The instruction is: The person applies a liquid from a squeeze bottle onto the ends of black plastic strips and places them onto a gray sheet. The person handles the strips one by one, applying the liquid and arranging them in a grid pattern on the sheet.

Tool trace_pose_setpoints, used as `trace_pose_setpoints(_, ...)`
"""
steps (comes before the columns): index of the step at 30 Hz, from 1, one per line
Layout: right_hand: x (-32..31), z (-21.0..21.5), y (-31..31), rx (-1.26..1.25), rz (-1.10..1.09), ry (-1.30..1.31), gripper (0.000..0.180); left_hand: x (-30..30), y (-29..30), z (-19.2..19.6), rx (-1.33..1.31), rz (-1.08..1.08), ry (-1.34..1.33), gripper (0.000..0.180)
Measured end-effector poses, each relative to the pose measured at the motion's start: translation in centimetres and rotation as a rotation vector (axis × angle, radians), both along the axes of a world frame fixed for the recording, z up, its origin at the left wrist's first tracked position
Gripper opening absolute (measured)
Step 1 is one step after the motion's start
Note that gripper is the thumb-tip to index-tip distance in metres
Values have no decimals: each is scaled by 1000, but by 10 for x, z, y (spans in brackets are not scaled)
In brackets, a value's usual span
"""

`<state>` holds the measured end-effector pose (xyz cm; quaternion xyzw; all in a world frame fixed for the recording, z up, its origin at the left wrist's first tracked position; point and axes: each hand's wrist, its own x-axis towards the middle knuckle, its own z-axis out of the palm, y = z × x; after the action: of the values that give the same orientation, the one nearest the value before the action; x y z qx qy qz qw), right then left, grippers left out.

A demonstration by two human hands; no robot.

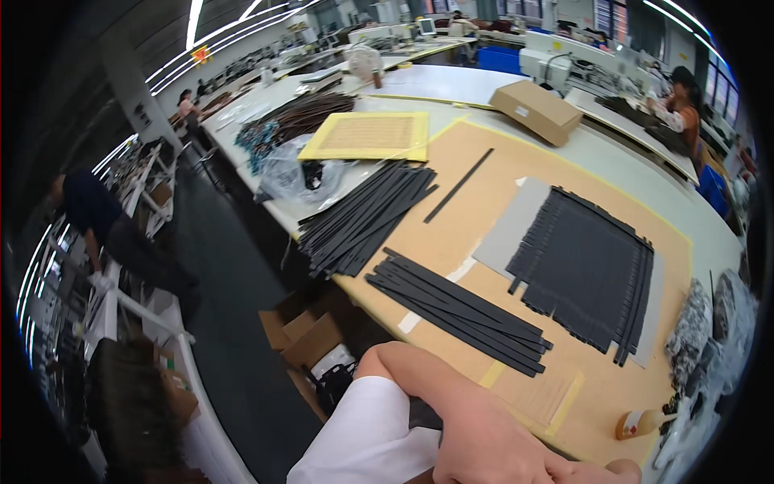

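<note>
My left hand (504,452) is at the bottom edge, its bare forearm coming out of a white sleeve. Its fingers look bent and closed, but the frame cuts them off, so anything in them is hidden. My right hand does not show clearly. Beyond the left hand lies a loose row of black flat strips (459,310) on the tan tabletop (516,202). To its right, a panel of black strips laid side by side (584,266) rests on a grey sheet (509,226). One single black strip (459,185) lies apart, farther back.
A larger heap of black strips (367,210) lies at the table's left edge, by a yellow-edged board (367,135). A cardboard box (536,111) stands at the back. A bottle of amber liquid (637,423) and plastic-wrapped bundles (713,339) are at right. People work nearby.
</note>
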<state>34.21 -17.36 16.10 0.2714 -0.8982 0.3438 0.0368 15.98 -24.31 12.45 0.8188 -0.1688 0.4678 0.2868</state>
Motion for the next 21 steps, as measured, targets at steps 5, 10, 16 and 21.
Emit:
trace_pose_setpoints(5,-6,1,-5,69,73,-20,19,7,-13,-4,-18,55,-105,23)
trace_pose_setpoints(10,-2,2,-8,112,66,-21,20,-10,-4,10,4,14,22,25)
trace_pose_setpoints(16,12,0,-13,73,-43,-6,21,-13,9,8,83,-47,177,21)
trace_pose_setpoints(21,13,-4,0,-167,-37,231,16,-7,20,9,13,-148,235,14)
